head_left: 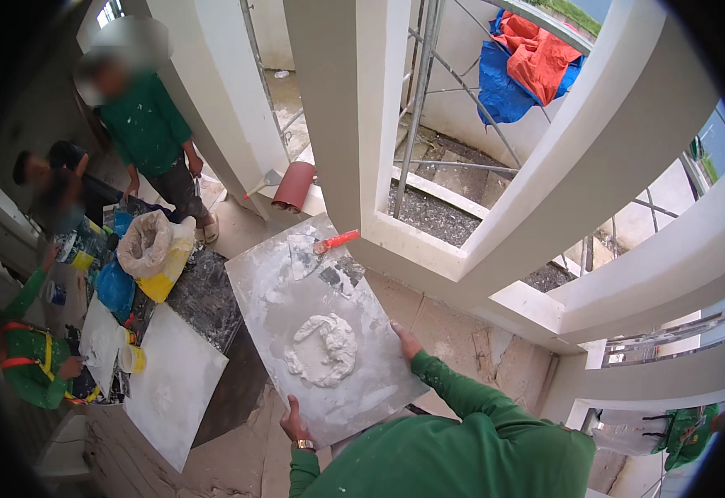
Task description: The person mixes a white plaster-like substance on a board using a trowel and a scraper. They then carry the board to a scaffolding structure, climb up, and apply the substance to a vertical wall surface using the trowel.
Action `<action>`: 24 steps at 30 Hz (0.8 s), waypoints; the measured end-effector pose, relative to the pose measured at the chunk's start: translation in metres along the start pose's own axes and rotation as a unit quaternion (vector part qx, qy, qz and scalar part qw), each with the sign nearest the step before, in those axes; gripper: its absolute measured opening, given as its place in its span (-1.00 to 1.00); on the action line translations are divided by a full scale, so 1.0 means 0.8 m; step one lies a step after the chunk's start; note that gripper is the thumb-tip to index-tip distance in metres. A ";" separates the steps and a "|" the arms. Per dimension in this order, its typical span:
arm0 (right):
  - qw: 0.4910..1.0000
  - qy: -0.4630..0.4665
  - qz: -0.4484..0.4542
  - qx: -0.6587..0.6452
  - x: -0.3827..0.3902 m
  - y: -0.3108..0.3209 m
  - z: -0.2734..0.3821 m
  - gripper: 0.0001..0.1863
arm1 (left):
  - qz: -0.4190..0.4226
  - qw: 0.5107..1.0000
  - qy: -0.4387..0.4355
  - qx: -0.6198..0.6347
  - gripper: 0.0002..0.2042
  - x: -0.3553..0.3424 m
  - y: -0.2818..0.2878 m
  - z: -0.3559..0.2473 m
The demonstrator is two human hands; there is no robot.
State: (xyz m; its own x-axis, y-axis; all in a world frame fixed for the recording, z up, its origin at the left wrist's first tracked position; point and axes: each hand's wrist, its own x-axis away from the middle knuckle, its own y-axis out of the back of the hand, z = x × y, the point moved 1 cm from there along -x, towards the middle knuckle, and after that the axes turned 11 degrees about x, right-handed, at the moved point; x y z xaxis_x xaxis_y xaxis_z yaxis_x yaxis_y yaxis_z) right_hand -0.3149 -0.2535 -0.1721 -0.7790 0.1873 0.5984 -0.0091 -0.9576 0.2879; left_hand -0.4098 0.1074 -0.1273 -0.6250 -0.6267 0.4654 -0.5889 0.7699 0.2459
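A grey-white rectangular board [379, 378] tilts in front of me, smeared with white residue. My left hand [296, 425] grips its near left edge, thumb on top and fingers mostly hidden beneath. At the right edge, my right hand [408, 342] is closed round the board, its fingers partly out of sight. A ring-shaped mound of white plaster paste [323, 350] lies in the middle of the board. Toward the far end rests a putty knife with a red handle [337, 241], its broad blade flat on the board. Neither hand touches the knife.
An open powder sack [172, 264] and a white sheet [176, 365] lie on a dark work surface at the left. Several people work there. A reddish-brown curved piece [294, 186] sits by the window ledge. Cream wall frames [454, 264] and outside scaffolding [416, 108] stand ahead and right.
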 end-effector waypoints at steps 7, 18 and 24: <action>0.986 0.042 -0.093 -0.134 0.145 0.131 0.009 -0.26 | 0.173 0.983 -0.019 -0.062 -0.28 0.061 -0.073 -0.067; 0.901 0.132 -0.168 -0.378 0.203 0.214 0.138 -0.24 | 0.397 0.916 -0.059 -0.016 -0.37 0.050 -0.238 -0.230; 0.866 0.185 -0.168 -0.433 0.136 0.263 0.204 -0.19 | 0.508 0.850 -0.091 0.107 -0.42 0.050 -0.334 -0.367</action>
State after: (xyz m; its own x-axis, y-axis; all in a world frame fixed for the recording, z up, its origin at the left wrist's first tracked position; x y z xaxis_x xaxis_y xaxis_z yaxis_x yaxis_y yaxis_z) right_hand -0.2994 -0.3989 0.0753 -0.7878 0.5569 0.2630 -0.6156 -0.6982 -0.3655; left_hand -0.1268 -0.0877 0.0754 -0.9237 0.3258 0.2014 0.2350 0.8974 -0.3735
